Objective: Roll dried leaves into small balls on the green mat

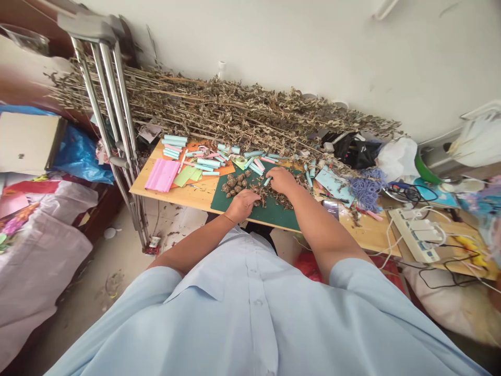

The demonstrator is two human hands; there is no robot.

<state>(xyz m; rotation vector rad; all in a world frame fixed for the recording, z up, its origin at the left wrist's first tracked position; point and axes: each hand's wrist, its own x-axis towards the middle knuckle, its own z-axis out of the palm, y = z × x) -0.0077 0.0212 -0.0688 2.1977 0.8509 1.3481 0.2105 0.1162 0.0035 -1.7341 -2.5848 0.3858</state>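
My right hand (pixel 282 181) is closed round a short light-blue paper roll (pixel 267 181) above the green mat (pixel 274 218). Fingers pressed together, my left hand (pixel 241 205) rests at the mat's near left part, by crumbled dried leaves (pixel 258 192); what its fingertips hold is too small to make out. Several brown balls of plant matter (pixel 234 184) lie just beyond my left hand. More leaf crumbs (pixel 284 200) lie under and beside my right hand. Blue and pink paper rolls (pixel 209 163) are scattered beyond the mat and to its left.
Dried stalks (pixel 235 112) are heaped along the wall. Pink sheets (pixel 162 175) lie on the wooden table (pixel 183 196) at left, near metal crutches (pixel 113 104). To the right are a phone (pixel 331 209), purple yarn (pixel 368 189) and a power strip (pixel 415 235) with cables.
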